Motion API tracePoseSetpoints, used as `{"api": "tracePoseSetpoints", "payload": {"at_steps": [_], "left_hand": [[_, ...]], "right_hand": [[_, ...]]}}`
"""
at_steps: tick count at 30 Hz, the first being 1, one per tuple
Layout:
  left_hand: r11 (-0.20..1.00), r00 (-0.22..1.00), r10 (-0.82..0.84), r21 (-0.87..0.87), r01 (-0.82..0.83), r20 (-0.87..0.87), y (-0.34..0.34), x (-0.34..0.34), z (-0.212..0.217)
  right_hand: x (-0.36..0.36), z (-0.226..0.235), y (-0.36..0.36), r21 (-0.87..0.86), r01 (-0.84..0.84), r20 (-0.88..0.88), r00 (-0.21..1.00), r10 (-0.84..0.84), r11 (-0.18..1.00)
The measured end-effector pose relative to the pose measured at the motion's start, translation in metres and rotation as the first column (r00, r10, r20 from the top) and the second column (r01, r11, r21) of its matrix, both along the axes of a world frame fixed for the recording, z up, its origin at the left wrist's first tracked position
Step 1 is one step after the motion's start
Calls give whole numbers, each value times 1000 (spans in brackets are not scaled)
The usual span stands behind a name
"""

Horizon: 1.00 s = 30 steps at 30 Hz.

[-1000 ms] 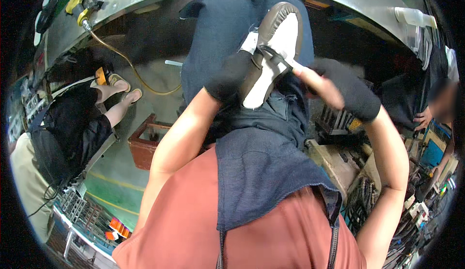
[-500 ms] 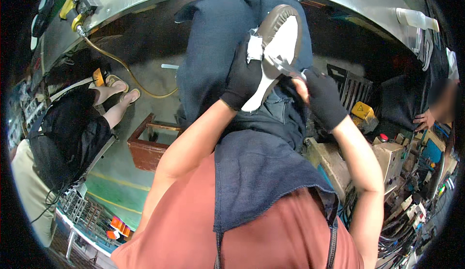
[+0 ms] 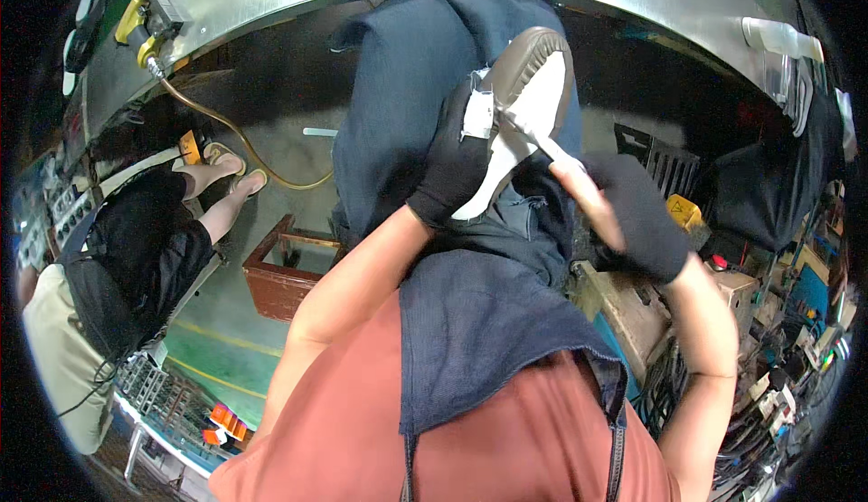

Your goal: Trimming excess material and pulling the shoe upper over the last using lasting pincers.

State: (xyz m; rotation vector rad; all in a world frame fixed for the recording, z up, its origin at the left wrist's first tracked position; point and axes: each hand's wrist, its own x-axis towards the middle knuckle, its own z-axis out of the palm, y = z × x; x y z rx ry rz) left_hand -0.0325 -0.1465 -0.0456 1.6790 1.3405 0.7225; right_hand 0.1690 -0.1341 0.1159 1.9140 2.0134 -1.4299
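Observation:
My left hand (image 3: 452, 163), in a black glove, is closed around the side of a brown shoe (image 3: 517, 73) with its toe pointing away from me. The shoe rests bottom-up over my lap; its white underside (image 3: 545, 95) faces me, and gathered pleats run round the toe. A white tab (image 3: 478, 115) sticks out beside my left fingers. My right hand (image 3: 624, 204), gloved in black with bare fingertips and smeared by motion, grips a slim pale tool (image 3: 553, 148). That tool's greyish tip meets the middle of the underside; its exact kind is blurred.
A metal table (image 3: 298, 0) curves along the far side, bearing a yellow-and-black air tool (image 3: 136, 28) with a hose (image 3: 240, 131). A brown wooden stool (image 3: 280, 290) stands left, near a seated person (image 3: 127, 258). Machinery with cables (image 3: 723, 412) crowds the right.
My right hand has drawn back towards me and to the right, with the tool now stretched out more visibly. The left hand still holds the shoe, which sits slightly lower in view.

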Motion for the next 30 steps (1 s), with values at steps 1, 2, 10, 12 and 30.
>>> {"api": "tracePoseSetpoints", "payload": {"at_steps": [1,2,10,12,30], "left_hand": [[986,976,156,-90,-143,154,0,4,-4],[986,975,151,-93,-137,162,3,10,3],[968,999,33,249,-42,38,19,12,31],[987,999,-3,160,-4,38,18,7,25],[918,799,68,-351,184,597,27,-21,31]], "right_hand": [[4,-26,-10,166,-37,44,999,30,985],[10,-52,-21,318,-74,97,994,46,945],[51,-23,-29,213,-95,108,991,73,972],[42,7,-28,206,-240,190,961,202,949],[5,11,4,-42,-4,-68,998,1,999]]}}
